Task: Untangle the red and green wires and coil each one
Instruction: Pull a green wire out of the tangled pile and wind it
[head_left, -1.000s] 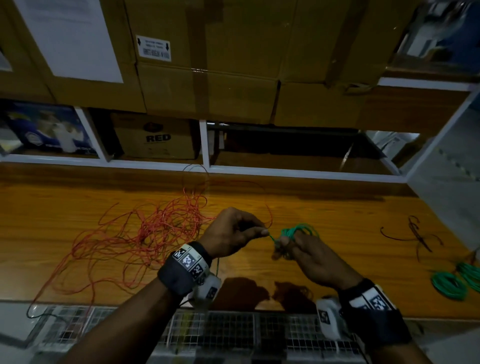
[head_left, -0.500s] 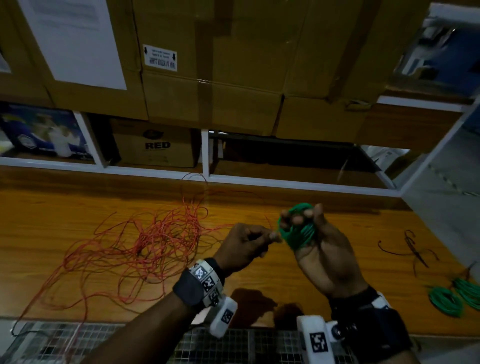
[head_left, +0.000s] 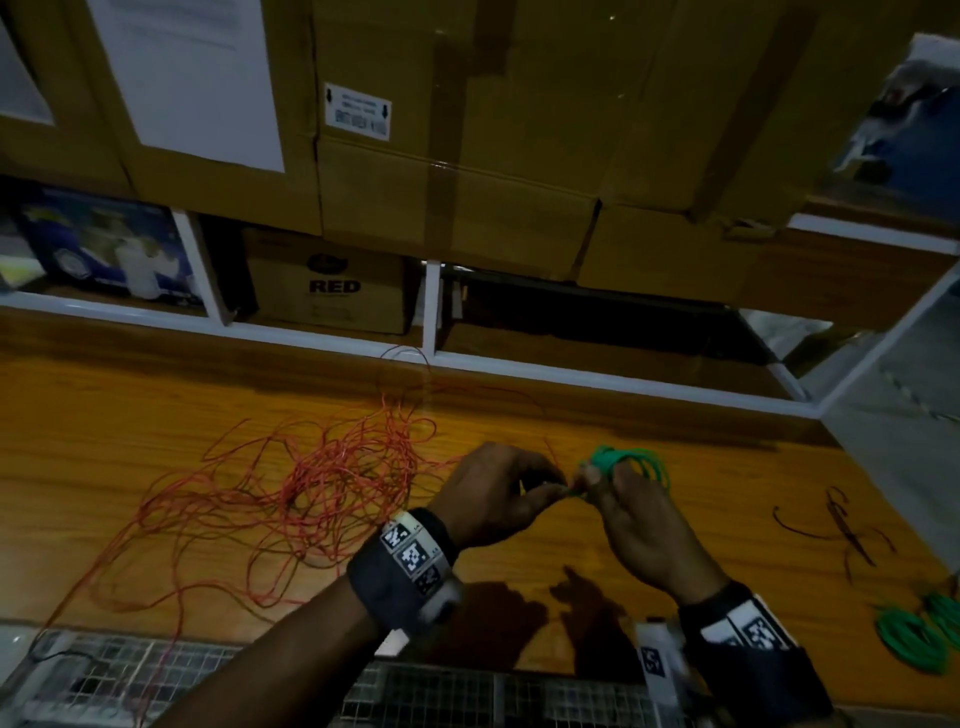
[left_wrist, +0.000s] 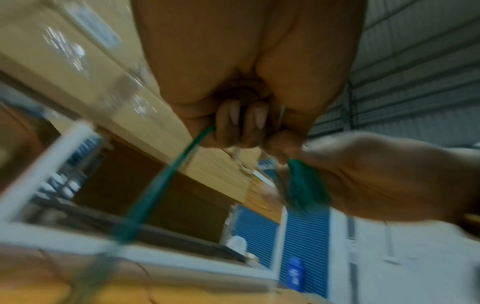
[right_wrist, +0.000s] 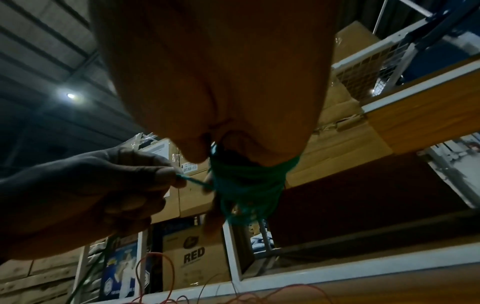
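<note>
On the left of the wooden bench (head_left: 130, 410), the red wire (head_left: 291, 499) lies in a loose, wide tangle, its loops sprawling from the near left corner up toward the white shelf rail (head_left: 597, 371) at the back; it has no single long axis. The head view alone shows this whole spread. The right wrist view catches only a few red loops along its lower edge.

Just right of the tangle, the left hand (head_left: 493, 493) is held above the bench with thumb and fingers curled, pinching a strand of the green wire (head_left: 631, 460). The left wrist view shows what the head view does not: from the pinch, a green strand (left_wrist: 155, 195) runs down and away to the lower left, though that picture is badly blurred. The right wrist view shows a short, taut run from the left hand (right_wrist: 85, 195) to the coil.

The right hand (head_left: 644, 525) sits close beside the left, its fingers closed around the green wire, which is gathered into a small coil at the fingertips. In the head view the coil's loops stretch sideways to the right; in the right wrist view the bundle (right_wrist: 246, 185) hangs below the palm, wrapped round the fingers. The coil's near side is hidden behind the hand.

Farther right, thin dark wire scraps (head_left: 841, 525) lie on the bench, and finished green coils (head_left: 919, 634) sit at the right edge, partly cut off.
</note>
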